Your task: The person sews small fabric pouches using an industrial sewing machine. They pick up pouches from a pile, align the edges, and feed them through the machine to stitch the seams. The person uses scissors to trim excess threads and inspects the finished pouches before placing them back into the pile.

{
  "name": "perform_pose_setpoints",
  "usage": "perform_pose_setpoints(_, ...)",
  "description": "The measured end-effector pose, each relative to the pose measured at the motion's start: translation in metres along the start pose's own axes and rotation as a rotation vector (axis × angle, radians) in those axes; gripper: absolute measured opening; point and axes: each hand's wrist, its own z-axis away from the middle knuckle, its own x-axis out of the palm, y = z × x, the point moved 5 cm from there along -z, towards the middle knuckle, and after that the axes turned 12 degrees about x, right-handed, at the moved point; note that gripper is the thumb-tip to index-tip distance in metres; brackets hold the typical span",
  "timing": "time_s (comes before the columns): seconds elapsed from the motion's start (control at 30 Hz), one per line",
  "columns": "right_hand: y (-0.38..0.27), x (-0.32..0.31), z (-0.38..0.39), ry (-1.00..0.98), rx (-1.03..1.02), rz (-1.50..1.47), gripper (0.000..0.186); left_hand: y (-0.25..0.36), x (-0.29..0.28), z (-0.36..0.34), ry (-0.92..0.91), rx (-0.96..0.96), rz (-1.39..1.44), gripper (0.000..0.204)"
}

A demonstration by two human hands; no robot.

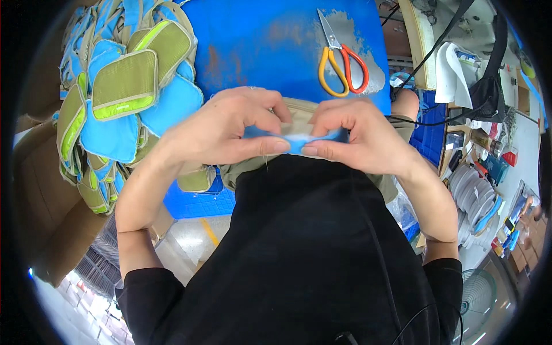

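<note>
The blue table (270,40) filled the upper middle of the view, its paint worn to grey and rust in patches. On its left edge sat a heap of pouches (115,98), blue fabric with olive-green mesh faces and bright yellow-green trim, spilling down over the side. A pair of scissors (340,57) with one yellow and one red handle lay on the table's far right, well apart from the hands.

At the near edge of the table, close against the body, both hands held one fabric piece (299,140), tan above and blue along the strip being worked. The left hand (227,129) was closed, thumb and curled fingers pinching the blue strip from its left end. The right hand (356,135) was closed likewise, pinching the strip from the right, with the thumbs nearly meeting. To work the edge well, it seemed best to keep the pinches close together and the strip taut and even.
</note>
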Motion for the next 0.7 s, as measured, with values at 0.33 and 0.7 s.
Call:
perform_pose_setpoints(0.33,-0.007,0.002,0.006,0.104,-0.103,0.016,0.015,0.003,0.016,-0.005,0.181,-0.057,0.145,0.019)
perform_pose_setpoints(0.7,-0.007,-0.003,0.006,0.165,-0.017,-0.105,0.019,0.006,0.006,-0.009,0.135,-0.128,-0.019,0.009)
